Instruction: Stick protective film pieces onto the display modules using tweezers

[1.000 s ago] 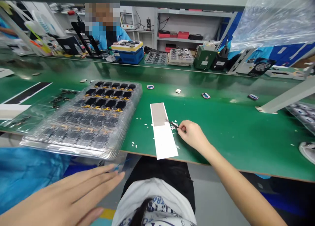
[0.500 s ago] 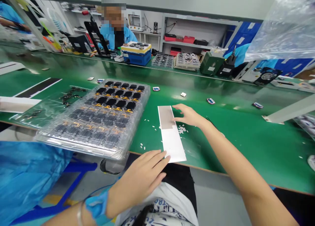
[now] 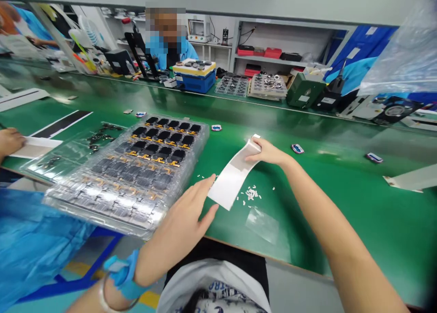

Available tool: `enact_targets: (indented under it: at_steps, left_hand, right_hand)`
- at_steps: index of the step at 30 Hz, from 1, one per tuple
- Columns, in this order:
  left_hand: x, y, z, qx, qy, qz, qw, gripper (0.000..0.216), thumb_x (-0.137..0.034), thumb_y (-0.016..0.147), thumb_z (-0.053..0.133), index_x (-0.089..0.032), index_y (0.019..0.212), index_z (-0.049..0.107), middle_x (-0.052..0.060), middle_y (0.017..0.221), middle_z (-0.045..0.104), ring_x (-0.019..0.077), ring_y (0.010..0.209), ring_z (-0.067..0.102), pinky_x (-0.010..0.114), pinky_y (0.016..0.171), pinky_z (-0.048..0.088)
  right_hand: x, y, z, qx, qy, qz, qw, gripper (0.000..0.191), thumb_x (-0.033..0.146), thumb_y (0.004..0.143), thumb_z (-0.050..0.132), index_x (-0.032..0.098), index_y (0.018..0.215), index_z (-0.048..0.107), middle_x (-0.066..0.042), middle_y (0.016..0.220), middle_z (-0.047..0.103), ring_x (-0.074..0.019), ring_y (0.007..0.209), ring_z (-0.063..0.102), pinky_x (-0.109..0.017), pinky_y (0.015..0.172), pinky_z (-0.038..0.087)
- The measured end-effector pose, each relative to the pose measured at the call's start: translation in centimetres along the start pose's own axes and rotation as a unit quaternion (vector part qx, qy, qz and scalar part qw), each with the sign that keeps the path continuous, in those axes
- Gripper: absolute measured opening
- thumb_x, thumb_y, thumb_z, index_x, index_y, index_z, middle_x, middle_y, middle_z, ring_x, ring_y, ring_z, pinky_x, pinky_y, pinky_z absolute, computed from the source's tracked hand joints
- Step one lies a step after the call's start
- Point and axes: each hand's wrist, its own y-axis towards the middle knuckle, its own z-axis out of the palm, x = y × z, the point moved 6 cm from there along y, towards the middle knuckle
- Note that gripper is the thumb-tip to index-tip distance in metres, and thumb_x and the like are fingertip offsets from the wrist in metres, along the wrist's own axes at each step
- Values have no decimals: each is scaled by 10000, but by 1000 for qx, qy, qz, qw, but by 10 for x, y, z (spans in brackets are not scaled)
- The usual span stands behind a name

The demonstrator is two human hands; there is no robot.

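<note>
Right hand [image 3: 268, 153] pinching; left hand [image 3: 186, 213] flat, fingers extended.

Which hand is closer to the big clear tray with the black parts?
Left. The left hand sits beside the tray; the right hand is farther off, pinching the white strip.

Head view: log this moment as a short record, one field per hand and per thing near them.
Right hand: pinches the far end of the white strip, held up off the bench
Left hand: open, fingertips at the strip's near end; contact unclear
Green bench: white bits and a clear film piece lie under and beside the strip
Tray stack: clear, black parts inside, left of the strip
</note>
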Motion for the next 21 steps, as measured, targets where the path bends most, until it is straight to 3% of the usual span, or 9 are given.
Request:
enact_targets:
  at_steps: [3, 6, 10, 14, 16, 18, 21]
  left_hand:
    - [-19, 20, -22, 19, 59, 74, 995, 567, -315, 988, 363, -220, 1525, 210, 96, 1488, 437, 254, 1333, 471, 410, 1070, 468]
    - [-22, 57, -27, 28, 81, 98, 991, 607, -400, 968, 446, -186, 1509, 273, 108, 1492, 431, 284, 1339, 454, 427, 1093, 425]
    - [-13, 105, 7, 105, 35, 95, 989, 644, -501, 838, 662, -162, 1360, 495, 108, 1410, 521, 287, 1304, 470, 399, 1079, 414]
    - [-12, 127, 35, 153, 45, 93, 983, 198, -344, 884, 595, -209, 1003, 677, 44, 996, 718, 255, 932, 657, 333, 770, 511]
    - [-15, 131, 36, 154, 61, 94, 982, 163, -256, 908, 521, -205, 900, 675, 36, 854, 714, 236, 792, 662, 307, 662, 474]
    - [-18, 136, 31, 146, 81, 99, 981, 182, -214, 912, 483, -203, 902, 664, 42, 792, 694, 230, 730, 652, 300, 612, 435]
    - [-21, 143, 23, 129, 116, 108, 979, 200, -196, 916, 457, -195, 943, 656, 64, 756, 665, 251, 717, 645, 315, 603, 408]
  right_hand:
    - [7, -43, -28, -104, 39, -11, 994, 519, 570, 655, 768, 205, 924, 515, -11, 885, 576, -189, 785, 565, -309, 686, 491]
    - [11, -85, -40, -189, 62, -13, 980, 517, 576, 652, 775, 227, 915, 499, -13, 898, 560, -187, 782, 557, -312, 693, 492]
    - [2, -127, -33, -288, 69, 8, 955, 474, 566, 693, 753, 240, 903, 480, -20, 900, 542, -200, 781, 559, -344, 707, 505]
    - [-14, -150, -16, -330, 68, 30, 941, 505, 590, 737, 704, 236, 1014, 472, -28, 867, 559, -216, 762, 583, -392, 730, 529]
    - [-16, -155, -13, -329, 72, 24, 941, 700, 610, 709, 723, 237, 1210, 408, -78, 1041, 580, -246, 908, 617, -417, 814, 541]
    - [-9, -159, -19, -332, 45, 2, 942, 934, 616, 667, 760, 249, 1378, 279, -145, 1305, 482, -290, 1163, 553, -453, 944, 507]
    - [14, -161, -36, -337, -79, -47, 937, 949, 593, 679, 773, 272, 1434, 297, -152, 1466, 337, -338, 1373, 359, -519, 1094, 377]
